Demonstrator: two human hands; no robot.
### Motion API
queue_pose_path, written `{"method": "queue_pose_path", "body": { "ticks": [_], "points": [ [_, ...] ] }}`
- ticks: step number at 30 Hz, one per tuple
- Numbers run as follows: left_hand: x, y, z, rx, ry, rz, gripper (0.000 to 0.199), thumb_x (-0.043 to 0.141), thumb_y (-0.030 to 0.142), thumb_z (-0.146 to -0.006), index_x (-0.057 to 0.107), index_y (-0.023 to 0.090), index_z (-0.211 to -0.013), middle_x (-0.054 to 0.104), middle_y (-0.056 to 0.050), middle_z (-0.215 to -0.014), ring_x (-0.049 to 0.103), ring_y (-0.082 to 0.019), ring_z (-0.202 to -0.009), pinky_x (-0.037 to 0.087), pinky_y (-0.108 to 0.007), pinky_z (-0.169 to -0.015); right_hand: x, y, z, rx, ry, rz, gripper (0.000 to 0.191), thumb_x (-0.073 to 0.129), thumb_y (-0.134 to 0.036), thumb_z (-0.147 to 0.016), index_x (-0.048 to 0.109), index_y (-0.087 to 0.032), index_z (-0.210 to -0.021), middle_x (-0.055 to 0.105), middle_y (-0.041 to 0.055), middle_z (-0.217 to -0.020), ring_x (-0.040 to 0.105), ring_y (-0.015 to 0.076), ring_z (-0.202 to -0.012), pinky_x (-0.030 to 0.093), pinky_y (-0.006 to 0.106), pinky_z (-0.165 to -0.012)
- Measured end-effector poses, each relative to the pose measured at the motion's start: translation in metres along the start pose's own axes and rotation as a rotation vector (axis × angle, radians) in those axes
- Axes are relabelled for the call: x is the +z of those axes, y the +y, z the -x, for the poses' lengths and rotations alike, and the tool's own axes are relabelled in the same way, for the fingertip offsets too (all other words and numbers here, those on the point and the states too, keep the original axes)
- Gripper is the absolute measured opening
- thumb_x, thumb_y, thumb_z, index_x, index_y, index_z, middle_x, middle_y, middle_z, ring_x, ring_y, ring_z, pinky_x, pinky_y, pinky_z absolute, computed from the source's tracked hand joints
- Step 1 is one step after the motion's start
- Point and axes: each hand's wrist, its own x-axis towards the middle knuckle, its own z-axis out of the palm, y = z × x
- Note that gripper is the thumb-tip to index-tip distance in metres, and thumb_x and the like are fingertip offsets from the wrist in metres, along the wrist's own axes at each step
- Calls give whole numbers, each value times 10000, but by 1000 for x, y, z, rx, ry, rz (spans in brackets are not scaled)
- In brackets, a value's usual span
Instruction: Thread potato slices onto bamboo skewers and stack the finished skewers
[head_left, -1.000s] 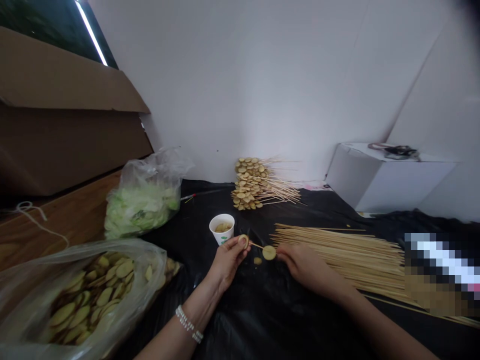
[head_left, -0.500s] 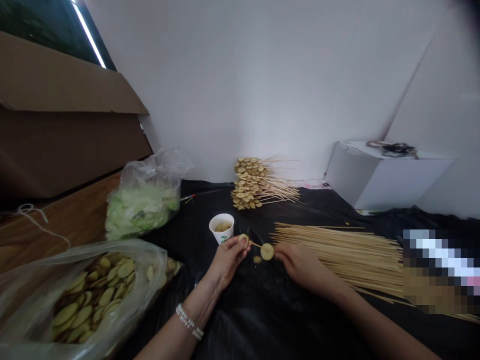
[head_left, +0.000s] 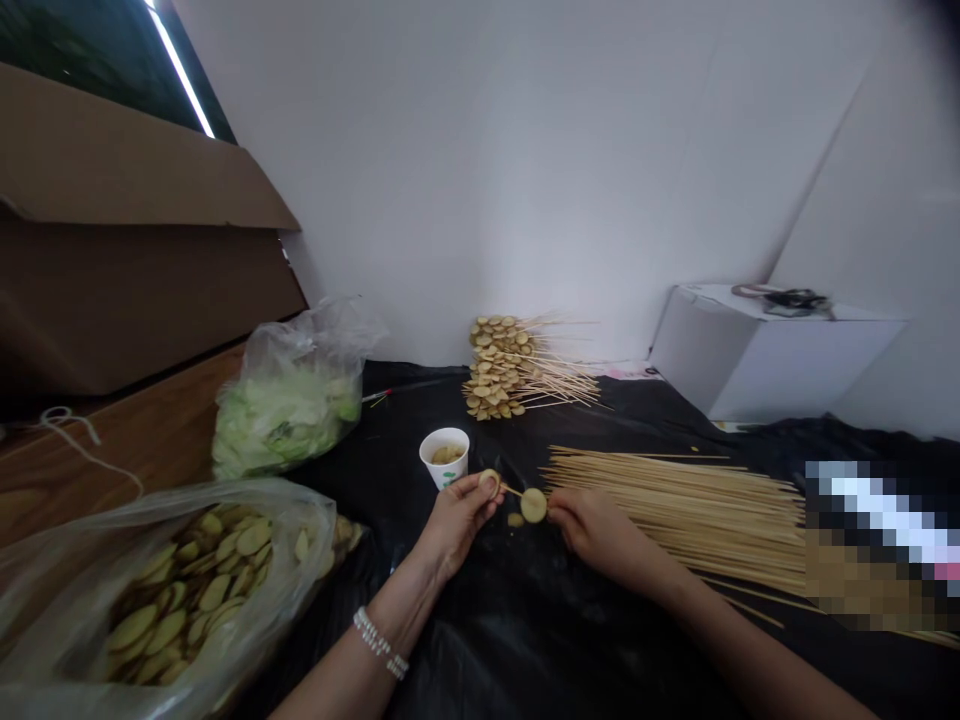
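My left hand (head_left: 463, 512) pinches a pale round slice (head_left: 490, 484) at the tip of a thin wooden stick (head_left: 513, 490). Another slice (head_left: 533, 505) sits on the stick close to my right hand (head_left: 583, 520), whose fingers are closed on the stick. Just behind my left hand stands a white paper cup (head_left: 444, 456) with slices inside. A small pale piece (head_left: 515, 520) lies on the black sheet (head_left: 495, 620) between my hands. To the right of my right hand, many bare sticks (head_left: 712, 510) lie in a wide bundle.
Filled skewers (head_left: 499, 368) are piled by the wall. At the left are an open plastic bag of slices (head_left: 214, 595), a clear bag of pale green pieces (head_left: 285, 415) and a cardboard box (head_left: 150, 300). A white box (head_left: 772, 350) stands at the back right.
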Motion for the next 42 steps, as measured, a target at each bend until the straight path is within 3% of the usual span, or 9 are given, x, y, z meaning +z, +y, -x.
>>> {"method": "queue_pose_path", "body": {
  "ticks": [5,11,17,28,35,42],
  "points": [
    [1,0,1,-7,4,-16,89,755,146,-717,715,100,-781,708,-79,-790,628,-72,-646,500,-115,-591,-7,1,-1,86,-128,-277,238,394,-168,-873,575,-181,-718,566,-25,-529,531,128,-524,378,218,-553],
    [2,4,0,-76,13,78,72,656,146,-814,706,107,-848,713,-95,-848,643,-77,-652,519,-128,-577,-10,1,-3,39,38,-114,276,426,-177,-883,550,-181,-636,576,-2,-591,525,137,-592,349,236,-588],
    [4,2,-1,-49,83,87,85,637,114,-820,707,82,-784,701,-84,-754,628,-69,-591,512,-118,-533,-7,4,-2,-9,40,-80,240,436,-195,-899,579,-182,-707,604,6,-649,524,139,-613,334,235,-597],
    [3,3,0,-16,93,53,126,631,93,-820,723,72,-736,705,-77,-718,602,-49,-544,498,-97,-510,3,-2,3,-25,108,149,268,372,-158,-910,571,-184,-732,638,52,-733,564,171,-699,328,260,-639],
    [0,1,-1,-19,68,31,86,665,106,-798,727,70,-749,709,-86,-747,604,-49,-548,500,-99,-518,2,-7,3,-3,34,28,242,400,-125,-886,579,-181,-734,631,31,-682,536,141,-598,317,241,-581],
    [0,0,-1,-16,68,18,67,719,133,-754,726,70,-733,699,-80,-714,601,-54,-551,498,-100,-516,9,-3,3,-5,152,138,251,383,-121,-889,563,-181,-725,635,52,-712,552,162,-662,306,260,-612]
  ]
}}
